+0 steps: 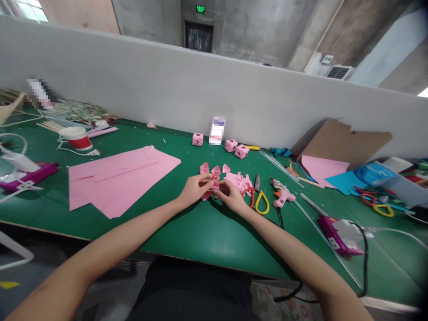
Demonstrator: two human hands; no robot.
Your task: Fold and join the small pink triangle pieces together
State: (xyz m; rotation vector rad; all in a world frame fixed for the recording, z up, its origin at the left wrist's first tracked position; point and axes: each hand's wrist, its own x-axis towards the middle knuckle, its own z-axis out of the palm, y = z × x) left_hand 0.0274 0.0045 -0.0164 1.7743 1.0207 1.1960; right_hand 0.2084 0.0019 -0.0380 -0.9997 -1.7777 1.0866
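My left hand (197, 187) and my right hand (230, 196) meet over the green table, fingers closed on a small pink paper piece (215, 184). Its exact shape is partly hidden by my fingers. Just beyond lie folded pink paper pieces (204, 168), one of them a pointed petal shape (226, 168). A pile of pink paper scraps (241, 180) sits beside my right hand. Next to it rest scissors with red and yellow handles (262, 203) and a pink glue gun (284, 196).
Large pink paper sheets (123, 183) lie at left, near a red-and-white cup (76, 138). Pink paper cubes (197, 139) stand along the grey partition (160, 84). Purple power strips (339, 236) with cables lie on both sides. Cardboard (347, 142) leans at the back right.
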